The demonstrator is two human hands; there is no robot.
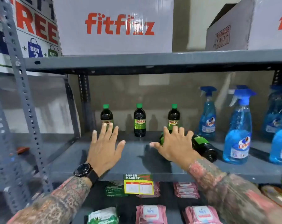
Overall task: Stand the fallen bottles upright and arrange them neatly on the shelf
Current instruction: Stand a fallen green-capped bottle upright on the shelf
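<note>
Three dark bottles with green caps stand upright at the back of the grey shelf (137,165): a left one (106,116), a middle one (139,121) and a right one (173,116). A fourth dark bottle (203,147) lies on its side, its base toward the front right. My right hand (175,145) hovers over or rests on its neck end with fingers spread; I cannot tell if they touch. My left hand (104,146), fingers spread, holds nothing and reaches in front of the left bottle.
Blue spray bottles (238,131) stand at the shelf's right. White cartons (114,25) sit on the shelf above. Packs of wipes (150,213) lie on the shelf below, behind a price tag (138,185). A perforated grey upright (22,94) rises at left.
</note>
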